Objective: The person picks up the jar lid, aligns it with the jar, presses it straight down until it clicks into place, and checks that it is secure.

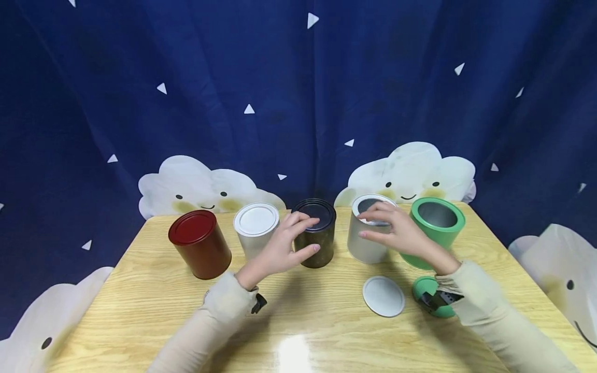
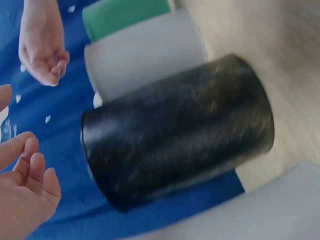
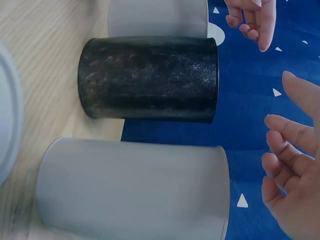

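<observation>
A black can (image 1: 322, 243) with a dark lid stands mid-row. My left hand (image 1: 282, 248) hovers at its left front, fingers extended and loosely bent, holding nothing; in the left wrist view a gap shows between the fingers and the black can (image 2: 175, 130). My right hand (image 1: 396, 230) hangs over the rim of an uncovered light grey can (image 1: 366, 243), thumb and fingers apart with nothing between them. In the right wrist view that grey can (image 3: 135, 190) lies below and left of the hand (image 3: 295, 170). Behind my right wrist is an uncovered green can (image 1: 438, 215).
A dark red can (image 1: 200, 248) and a white-lidded can (image 1: 254, 233), both covered, stand at the left. In front of the grey can a white round lid (image 1: 384, 296) lies flat on the wooden table (image 1: 154, 311). A green lid (image 1: 424, 285) is partly hidden under my right wrist.
</observation>
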`<state>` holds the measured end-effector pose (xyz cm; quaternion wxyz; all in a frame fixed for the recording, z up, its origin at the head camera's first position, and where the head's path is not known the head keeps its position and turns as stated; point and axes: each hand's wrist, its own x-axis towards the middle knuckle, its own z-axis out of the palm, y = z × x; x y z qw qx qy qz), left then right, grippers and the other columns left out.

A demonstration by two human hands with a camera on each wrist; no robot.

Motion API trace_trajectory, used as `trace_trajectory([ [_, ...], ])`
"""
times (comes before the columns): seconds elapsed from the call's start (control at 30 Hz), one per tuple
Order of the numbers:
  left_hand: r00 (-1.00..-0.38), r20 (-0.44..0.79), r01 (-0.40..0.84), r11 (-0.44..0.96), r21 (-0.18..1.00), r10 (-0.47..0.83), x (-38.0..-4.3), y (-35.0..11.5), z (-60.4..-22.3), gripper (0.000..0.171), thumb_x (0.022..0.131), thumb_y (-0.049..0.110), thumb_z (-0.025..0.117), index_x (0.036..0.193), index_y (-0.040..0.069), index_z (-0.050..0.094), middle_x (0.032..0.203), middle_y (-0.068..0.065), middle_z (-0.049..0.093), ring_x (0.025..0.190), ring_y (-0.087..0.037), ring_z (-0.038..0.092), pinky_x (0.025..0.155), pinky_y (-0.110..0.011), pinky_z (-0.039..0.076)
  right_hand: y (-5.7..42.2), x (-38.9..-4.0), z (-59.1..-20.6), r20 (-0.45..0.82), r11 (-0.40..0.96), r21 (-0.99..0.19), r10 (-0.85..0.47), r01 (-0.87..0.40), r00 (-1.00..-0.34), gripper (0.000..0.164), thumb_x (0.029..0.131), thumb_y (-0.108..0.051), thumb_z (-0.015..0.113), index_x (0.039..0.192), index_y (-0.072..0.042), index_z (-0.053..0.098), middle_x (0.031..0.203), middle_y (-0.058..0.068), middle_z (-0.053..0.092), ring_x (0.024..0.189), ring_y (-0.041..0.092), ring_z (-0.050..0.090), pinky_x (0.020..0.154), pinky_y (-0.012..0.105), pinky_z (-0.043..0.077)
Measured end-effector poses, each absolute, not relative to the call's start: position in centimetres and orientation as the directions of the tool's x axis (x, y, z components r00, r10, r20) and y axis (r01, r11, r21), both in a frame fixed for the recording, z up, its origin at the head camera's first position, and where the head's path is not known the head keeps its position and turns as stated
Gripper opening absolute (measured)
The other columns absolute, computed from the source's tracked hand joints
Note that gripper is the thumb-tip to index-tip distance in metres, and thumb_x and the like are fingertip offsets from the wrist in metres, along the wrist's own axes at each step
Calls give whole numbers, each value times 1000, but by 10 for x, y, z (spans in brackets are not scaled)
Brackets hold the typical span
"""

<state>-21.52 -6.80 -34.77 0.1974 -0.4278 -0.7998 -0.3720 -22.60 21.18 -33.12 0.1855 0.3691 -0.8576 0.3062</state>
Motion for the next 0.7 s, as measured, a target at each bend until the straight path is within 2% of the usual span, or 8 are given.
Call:
trace_trajectory([
  [0.13, -512, 644, 859, 321, 400, 568, -210, -58, -355, 32, 77, 14, 67, 105, -1, 61, 94, -8, 55, 89, -20, 45, 79, -31, 38, 222, -217, -333, 526, 557, -393, -517, -732, -676, 27, 71, -14, 76, 96, -9, 67, 92, 1, 60, 86, 12, 52, 72, 30, 41],
  [0.27, -485, 623, 874, 308, 376, 614, -204, -46, -363, 26, 76, 15, 67, 99, 3, 60, 85, -3, 53, 84, -17, 44, 77, -29, 37, 233, -211, -340, 540, 535, -356, -551, -766, -636, 30, 67, -13, 79, 94, -9, 66, 92, -1, 60, 87, 11, 53, 75, 26, 40],
  [0.47, -517, 481, 850, 358, 386, 708, -200, -28, -378, 48, 79, 21, 68, 119, 1, 51, 86, -2, 49, 84, -16, 43, 75, -24, 36, 246, -203, -359, 525, 528, -327, -588, -784, -615, 42, 63, -18, 81, 101, -6, 65, 96, -3, 60, 88, 11, 53, 74, 26, 42],
  [0.6, -556, 359, 817, 413, 403, 749, -198, -15, -392, 63, 79, 28, 69, 129, 1, 43, 90, -4, 48, 84, -15, 41, 72, -21, 35, 256, -198, -378, 477, 547, -332, -605, -768, -637, 51, 65, -22, 81, 109, -3, 61, 100, -4, 58, 86, 10, 51, 71, 29, 43],
  [0.7, -572, 296, 808, 464, 362, 765, -198, -9, -401, 72, 78, 35, 69, 133, 1, 38, 94, -5, 48, 86, -15, 41, 71, -20, 35, 263, -197, -393, 443, 575, -329, -607, -750, -660, 60, 64, -25, 81, 115, -3, 58, 104, 0, 58, 90, 11, 49, 71, 32, 43],
])
